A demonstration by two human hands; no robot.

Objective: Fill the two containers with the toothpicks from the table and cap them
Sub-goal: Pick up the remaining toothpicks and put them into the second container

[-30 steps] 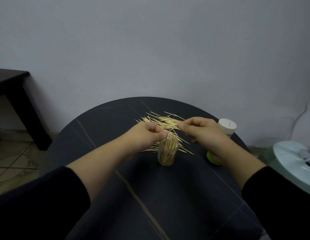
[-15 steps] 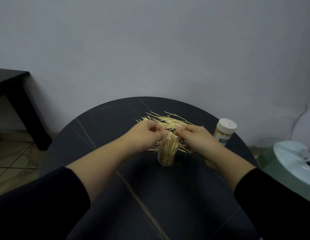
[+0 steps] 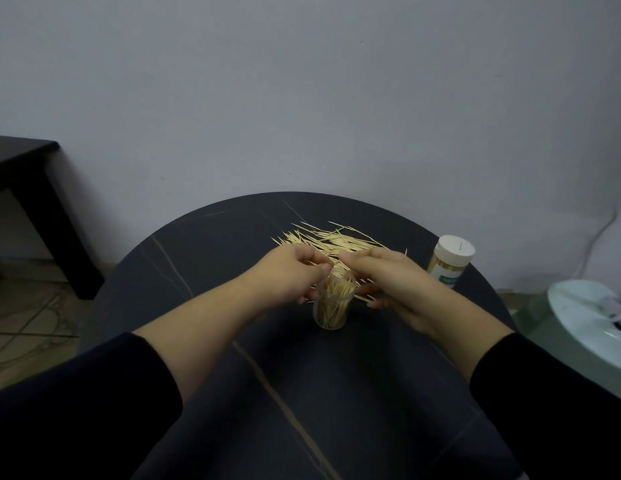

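Worktop [image 3: 205, 258]: round, dark, with thin pale veins running across it.
Open container [image 3: 331, 315]: a clear cup standing upright in the middle of the worktop, mouth up, between the 2 hands.
Toothpicks in the cup [image 3: 333, 296]: packed in on end, long axes nearly vertical and leaning a little, with the tips poking up past the rim.
Loose toothpicks [image 3: 333, 237]: a flat fan just behind the hands. Most long axes run left to right across the worktop, slanting toward the near right, and some lie crossed over others.
Left hand [image 3: 288, 275]: fingers curled, thumb and forefinger pressed on the pinched toothpicks [image 3: 324, 263] just above the cup's mouth.
Right hand [image 3: 388, 275]: fingers curled, fingertips meeting the other end of the same small bundle over the rim. The bundle lies roughly level, running from one hand to the other.
Capped container [image 3: 447, 268]: stands upright near the right edge of the worktop, apart from the right hand. It is full of toothpicks, carries a green label, and its white cap [image 3: 456, 249] is on.
Sleeves [image 3: 94, 403]: dark, pushed back from both forearms.
Surroundings: 1 dark side table [image 3: 21, 157] at the left by the wall, and 1 white rounded object [image 3: 586, 317] low at the right.
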